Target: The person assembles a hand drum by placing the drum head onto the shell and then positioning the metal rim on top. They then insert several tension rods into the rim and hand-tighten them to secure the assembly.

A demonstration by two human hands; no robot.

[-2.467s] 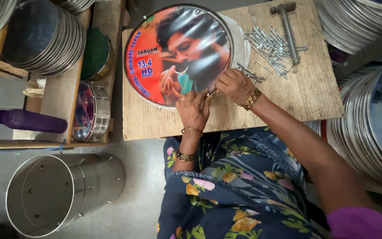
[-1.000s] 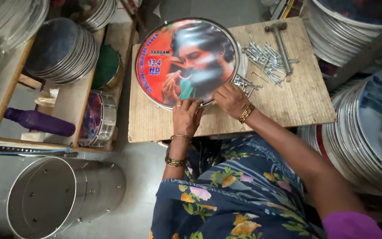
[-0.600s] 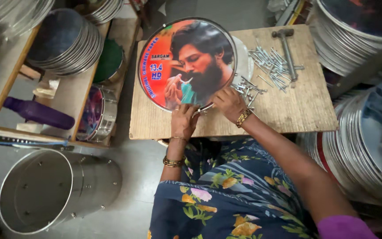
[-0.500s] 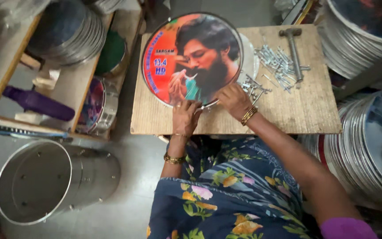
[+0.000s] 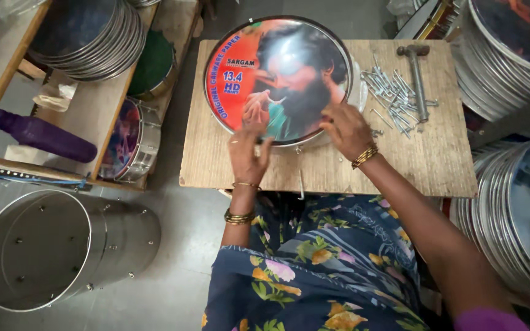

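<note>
A round printed drum head (image 5: 277,76) in a metal rim lies on a wooden board (image 5: 437,153) in front of me. My left hand (image 5: 248,153) rests on the rim's near edge, fingers bent over it. My right hand (image 5: 346,127) presses on the rim at the near right, fingers curled. What sits under the fingers is hidden. A loose metal hook rod (image 5: 300,184) lies on the board just below the drum head.
Several metal hook rods (image 5: 391,92) and a hammer (image 5: 417,76) lie at the board's far right. A steel drum shell (image 5: 56,245) lies on the floor at left. Stacked rimmed heads (image 5: 87,34), a purple bottle (image 5: 44,136) and small drums (image 5: 131,141) fill the left shelf; more stacks (image 5: 510,49) stand right.
Both hands stay on the near rim of the drum head. My left hand has slid a little left along the rim; the view has drifted.
</note>
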